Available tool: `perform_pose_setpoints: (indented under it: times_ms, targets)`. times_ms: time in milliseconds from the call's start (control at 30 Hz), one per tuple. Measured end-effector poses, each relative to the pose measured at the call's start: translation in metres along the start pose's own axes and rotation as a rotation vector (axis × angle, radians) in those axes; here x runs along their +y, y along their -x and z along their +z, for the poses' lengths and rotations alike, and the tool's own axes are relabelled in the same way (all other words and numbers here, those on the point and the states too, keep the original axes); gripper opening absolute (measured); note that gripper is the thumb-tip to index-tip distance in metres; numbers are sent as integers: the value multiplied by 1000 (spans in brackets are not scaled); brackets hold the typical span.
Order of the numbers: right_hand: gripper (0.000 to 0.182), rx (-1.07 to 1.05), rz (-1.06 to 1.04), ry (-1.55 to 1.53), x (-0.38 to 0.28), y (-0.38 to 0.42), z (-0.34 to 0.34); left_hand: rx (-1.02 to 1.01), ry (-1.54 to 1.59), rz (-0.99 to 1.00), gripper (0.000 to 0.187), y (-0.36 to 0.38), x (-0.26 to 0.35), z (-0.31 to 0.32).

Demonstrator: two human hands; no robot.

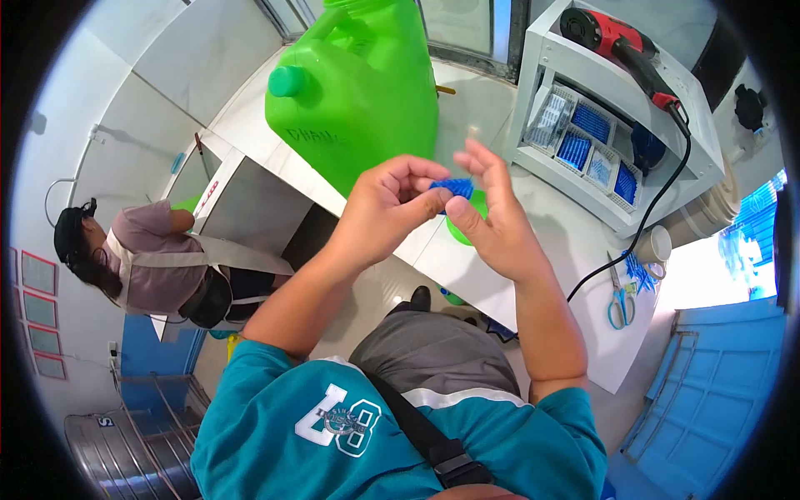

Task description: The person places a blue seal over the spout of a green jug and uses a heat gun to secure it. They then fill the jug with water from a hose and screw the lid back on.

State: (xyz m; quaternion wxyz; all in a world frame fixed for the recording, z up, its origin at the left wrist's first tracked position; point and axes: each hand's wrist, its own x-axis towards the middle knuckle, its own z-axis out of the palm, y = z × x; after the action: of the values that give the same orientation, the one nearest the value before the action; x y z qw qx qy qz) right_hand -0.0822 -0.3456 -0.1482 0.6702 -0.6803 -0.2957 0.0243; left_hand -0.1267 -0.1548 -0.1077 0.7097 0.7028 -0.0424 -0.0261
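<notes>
A small blue bristly piece [452, 188] is pinched between the thumb and fingers of my left hand [387, 200]. Close against its right side is my right hand [500, 221], with the thumb near the piece and the fingers raised and apart. Partly hidden behind my hands, a bright green round object [468, 227] rests on the white table [475, 279]. Just beyond my hands stands a large green jug [358, 100] with a screw cap.
A white shelf unit [542, 158] holds baskets of blue and clear pieces [592, 121], with a red and black heat gun [612, 37] on top. Its black cord crosses the table near scissors [621, 307] and blue strips [640, 271]. Another person [162, 258] stands at the left.
</notes>
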Motion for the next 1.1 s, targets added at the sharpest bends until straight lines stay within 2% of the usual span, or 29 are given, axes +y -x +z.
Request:
perform_pose_setpoints:
  times_ms: [67,100,167,300,367,433,467,533,667,733,800,867,933,1000,1033,1067,1100]
  targets:
    - [41,4,106,-137,10,9,-4,74,60,38,31,4,-15,8]
    - [41,0,105,-141,9,12,-4,122,144,60,27,8,-20,13]
    - [23,39,215,-193,7,15,-6,169,224,84,24,14,-26,25]
    - [19,49,169,-112,8,15,-11,214,321,-57,23,18,-24,28]
    - [19,44,53,7,11,14,-12,203,369,-87,22,14,-27,19]
    - [19,-23,50,-58,4,11,-13,213,253,153,19,7,-32,11]
    - [19,-95,57,-128,0,9,-13,212,259,161,19,6,-33,7]
    - [19,-94,64,-96,-3,0,-7,280,-129,290,15,3,-28,-1]
    - [20,-33,35,-57,-2,-23,9,252,-104,330,13,-3,-16,-19]
    - [22,-56,88,-107,-7,-33,16,223,240,-38,12,-3,5,-28]
    - [24,-81,142,-160,-17,-42,21,201,165,59,15,-2,4,-45]
    - [31,-92,-19,224,-44,-52,16,181,84,152,18,2,11,-66]
    - [38,33,-297,596,-66,-73,-10,382,-92,307,23,11,36,-90]
    - [40,178,-370,875,-92,-106,-57,531,-215,393,26,14,62,-124]
    - [39,312,-285,1070,-111,-120,-77,590,-318,351,27,13,75,-141]
    - [40,318,-214,1238,-113,-141,-112,649,-421,307,28,10,86,-155]
    - [46,334,-84,1397,-113,-157,-145,635,-393,287,30,8,92,-162]
